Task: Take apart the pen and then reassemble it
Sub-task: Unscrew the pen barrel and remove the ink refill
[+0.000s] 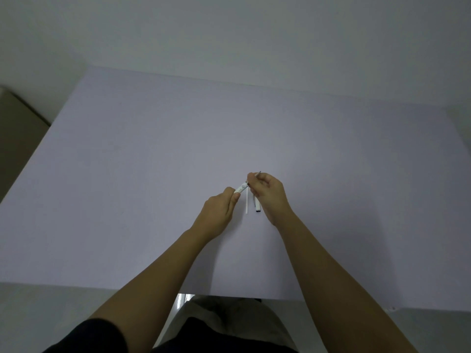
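My left hand (pixel 221 209) grips a white pen barrel (pixel 242 187) that points up and to the right. My right hand (pixel 269 197) pinches a small pen part at the barrel's open end, with a thin dark tip (pixel 258 173) sticking out above the fingers. On the table between my hands lie a thin white refill tube (pixel 247 203) and a white pen cap with a dark end (pixel 257 206), side by side. The cap's upper part is hidden under my right hand.
A pale lilac table (pixel 153 174) fills the view, with a plain wall behind it. A brown cardboard box (pixel 15 128) stands beside the table's left edge. My lap shows below the near edge.
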`<state>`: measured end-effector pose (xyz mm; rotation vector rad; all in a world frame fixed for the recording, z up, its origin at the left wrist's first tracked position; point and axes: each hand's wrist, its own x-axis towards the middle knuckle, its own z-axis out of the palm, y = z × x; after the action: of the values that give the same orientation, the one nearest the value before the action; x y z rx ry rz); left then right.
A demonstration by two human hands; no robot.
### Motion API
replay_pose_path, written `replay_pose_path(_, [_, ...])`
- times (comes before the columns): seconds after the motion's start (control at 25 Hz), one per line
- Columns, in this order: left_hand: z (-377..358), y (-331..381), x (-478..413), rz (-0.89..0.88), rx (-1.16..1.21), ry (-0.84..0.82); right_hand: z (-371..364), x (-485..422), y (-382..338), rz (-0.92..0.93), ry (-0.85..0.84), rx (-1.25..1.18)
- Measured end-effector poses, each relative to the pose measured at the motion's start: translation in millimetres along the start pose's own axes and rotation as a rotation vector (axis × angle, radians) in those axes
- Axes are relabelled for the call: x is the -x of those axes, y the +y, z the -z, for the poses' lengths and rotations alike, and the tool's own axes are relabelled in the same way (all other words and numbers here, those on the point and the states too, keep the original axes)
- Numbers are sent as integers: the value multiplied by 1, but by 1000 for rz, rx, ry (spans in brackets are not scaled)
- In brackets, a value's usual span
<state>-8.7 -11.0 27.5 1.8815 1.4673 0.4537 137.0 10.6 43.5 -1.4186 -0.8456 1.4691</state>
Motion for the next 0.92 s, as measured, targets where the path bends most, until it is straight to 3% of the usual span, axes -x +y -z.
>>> replay_pose_path(0.12, [0,-1,0,13,3,-4,2,0,-1,-17,-56,-92])
replay_pose_path(0.24, [0,-3,1,15,6,-11,2,2,-2,-4,12,-16])
replay_pose_path(0.4, [-1,-4,2,28,13,-16,4,1,1,-23,10,-94])
replay_pose_path(0.52, [-1,-5,4,23,23,-21,0,2,1,-44,23,85])
replay_pose_path(0.72, [-2,-6,6,39,51,-12,0,3,0,-132,-100,-69])
replay_pose_path(0.8, [-2,-6,6,42,60,-17,-3,5,1,-113,-49,17])
replay_pose_path(0.92, [-2,-5,5,54,67,-13,-6,6,3,-123,-11,-94])
